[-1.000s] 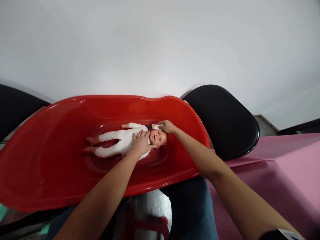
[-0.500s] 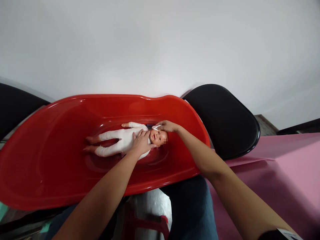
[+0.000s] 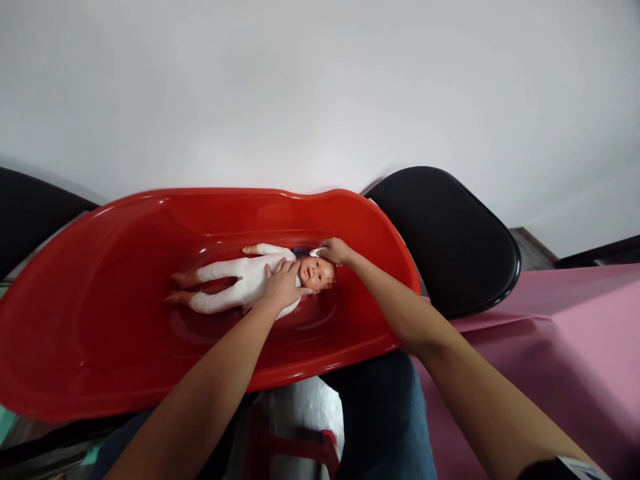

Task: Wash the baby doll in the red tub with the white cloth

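Observation:
A baby doll (image 3: 254,277) with a white cloth body lies on its back in a red baby bathtub (image 3: 125,280), head toward the right. My left hand (image 3: 284,288) rests flat on the doll's chest, fingers apart, with the thumb near its chin. At the far side of the doll's head, my right hand (image 3: 336,251) pinches a small white object (image 3: 318,252) whose kind I cannot make out. A dark item (image 3: 300,253) lies beside the doll's neck, mostly hidden.
A black chair seat (image 3: 445,247) adjoins the tub's right end, and another dark seat (image 3: 35,213) its left. Pink cloth (image 3: 575,333) covers a surface at the right. Behind the tub rises a white wall (image 3: 320,93). A red stool (image 3: 300,448) shows below.
My right hand has shifted slightly right along the doll's head, carrying the small white object with it. The left hand and the doll stay where they were.

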Tool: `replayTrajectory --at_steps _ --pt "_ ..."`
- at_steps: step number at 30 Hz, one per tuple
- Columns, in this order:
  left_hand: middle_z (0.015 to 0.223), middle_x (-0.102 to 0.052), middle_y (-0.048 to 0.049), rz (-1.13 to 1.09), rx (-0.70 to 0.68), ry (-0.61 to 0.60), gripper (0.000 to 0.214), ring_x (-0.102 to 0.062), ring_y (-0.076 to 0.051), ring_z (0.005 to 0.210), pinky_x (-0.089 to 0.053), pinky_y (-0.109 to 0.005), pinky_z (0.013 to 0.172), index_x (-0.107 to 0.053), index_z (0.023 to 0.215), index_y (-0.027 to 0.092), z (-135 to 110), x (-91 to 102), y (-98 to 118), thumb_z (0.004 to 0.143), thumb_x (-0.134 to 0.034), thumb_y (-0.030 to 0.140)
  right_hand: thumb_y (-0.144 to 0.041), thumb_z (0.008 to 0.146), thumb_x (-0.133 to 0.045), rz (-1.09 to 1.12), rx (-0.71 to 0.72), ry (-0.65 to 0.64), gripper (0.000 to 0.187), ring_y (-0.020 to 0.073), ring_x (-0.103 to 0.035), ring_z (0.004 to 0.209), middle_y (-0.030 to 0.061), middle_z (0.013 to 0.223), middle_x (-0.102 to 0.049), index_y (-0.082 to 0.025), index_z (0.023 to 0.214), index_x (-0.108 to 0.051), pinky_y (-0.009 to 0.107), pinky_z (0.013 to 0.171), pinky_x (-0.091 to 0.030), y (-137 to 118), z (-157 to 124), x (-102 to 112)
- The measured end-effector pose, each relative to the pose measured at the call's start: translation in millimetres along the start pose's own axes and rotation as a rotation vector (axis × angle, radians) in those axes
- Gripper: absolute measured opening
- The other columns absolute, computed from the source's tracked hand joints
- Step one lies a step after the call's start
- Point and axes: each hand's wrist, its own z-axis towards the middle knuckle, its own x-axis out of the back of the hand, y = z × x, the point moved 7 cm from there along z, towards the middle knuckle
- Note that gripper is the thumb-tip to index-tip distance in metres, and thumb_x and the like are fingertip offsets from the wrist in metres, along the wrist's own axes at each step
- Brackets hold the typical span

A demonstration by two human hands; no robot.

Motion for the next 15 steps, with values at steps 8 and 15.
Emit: replayTrajectory --at_steps 8,15 --pt "0.161 -0.051 -0.0160 -0.005 -0.015 0.013 0.083 -0.033 -0.039 0.156 -0.015 -0.070 0.127 -0.043 0.161 0.027 -1 0.7 1 0.090 -0.072 0.059 -0.022 0.086 -0.074 -0.079 0.182 -0.026 0.013 0.0169 -0.062 0.080 0.0067 0.088 -0.076 -0.013 0.093 -0.080 0.025 0.073 -0.047 -11 7 -4" --pt "0.164 -0.048 -0.0152 -0.010 -0.007 0.005 0.084 -0.032 -0.039 0.157 -0.013 -0.070 0.127 -0.042 0.161 0.028 0 -0.4 0 0.089 -0.073 0.059 -0.017 0.086 -0.067 -0.185 0.143 0.029 0.013 0.0105 -0.054 0.068 0.0023 0.077 -0.072 -0.011 0.088 -0.078 0.021 0.064 -0.037 -8 9 0"
